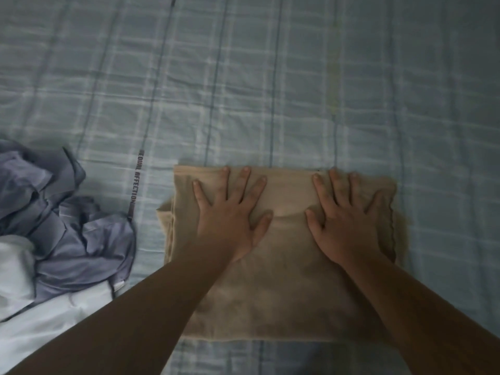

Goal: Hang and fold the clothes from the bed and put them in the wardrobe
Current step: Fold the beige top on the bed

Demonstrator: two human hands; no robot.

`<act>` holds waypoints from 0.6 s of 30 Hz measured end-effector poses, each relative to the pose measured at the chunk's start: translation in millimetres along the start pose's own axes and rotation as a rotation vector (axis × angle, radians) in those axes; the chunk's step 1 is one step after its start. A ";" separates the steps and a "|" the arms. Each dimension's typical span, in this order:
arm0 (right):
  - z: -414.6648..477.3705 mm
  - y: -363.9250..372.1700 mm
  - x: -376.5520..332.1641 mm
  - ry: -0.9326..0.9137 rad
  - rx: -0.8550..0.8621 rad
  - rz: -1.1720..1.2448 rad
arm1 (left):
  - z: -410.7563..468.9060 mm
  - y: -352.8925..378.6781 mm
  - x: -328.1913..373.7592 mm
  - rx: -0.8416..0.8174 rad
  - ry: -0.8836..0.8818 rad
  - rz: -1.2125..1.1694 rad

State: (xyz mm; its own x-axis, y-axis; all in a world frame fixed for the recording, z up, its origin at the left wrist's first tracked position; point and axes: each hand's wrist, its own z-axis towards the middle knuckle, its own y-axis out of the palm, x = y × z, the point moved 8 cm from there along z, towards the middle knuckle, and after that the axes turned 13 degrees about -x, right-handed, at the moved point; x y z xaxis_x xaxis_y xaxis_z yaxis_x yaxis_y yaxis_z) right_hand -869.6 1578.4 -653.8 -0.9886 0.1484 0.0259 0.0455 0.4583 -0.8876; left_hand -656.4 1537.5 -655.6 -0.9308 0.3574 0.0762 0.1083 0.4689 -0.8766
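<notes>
- one folded beige garment lies flat on the bed, near the middle of the view, forming a rough rectangle with its layered edges showing at the left side.
- two bare hands press on its far half: the left hand sits on the left part, the right hand on the right part, well apart from each other.
- fingers of both hands are straight and spread, palms down on the cloth; neither hand grips anything.
- one crumpled grey-blue garment is heaped at the left, apart from the beige one.
- one white cloth lies under and nearer than the grey-blue heap, at the near left corner.
- the bed carries a pale blue checked sheet with one dark printed stripe of lettering between the two piles.
</notes>
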 end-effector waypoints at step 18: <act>-115.1 -10.2 26.4 -0.057 0.141 0.018 | -121.9 7.1 -24.4 0.174 0.076 0.006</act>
State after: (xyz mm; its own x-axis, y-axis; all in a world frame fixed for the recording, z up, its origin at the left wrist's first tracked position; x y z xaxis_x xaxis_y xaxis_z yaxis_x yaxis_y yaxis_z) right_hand -879.6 1678.5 -591.2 -0.9945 0.1039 -0.0136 0.0471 0.3277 -0.9436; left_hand -590.4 1630.5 -605.8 -0.9005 0.4229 0.1009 0.0453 0.3222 -0.9456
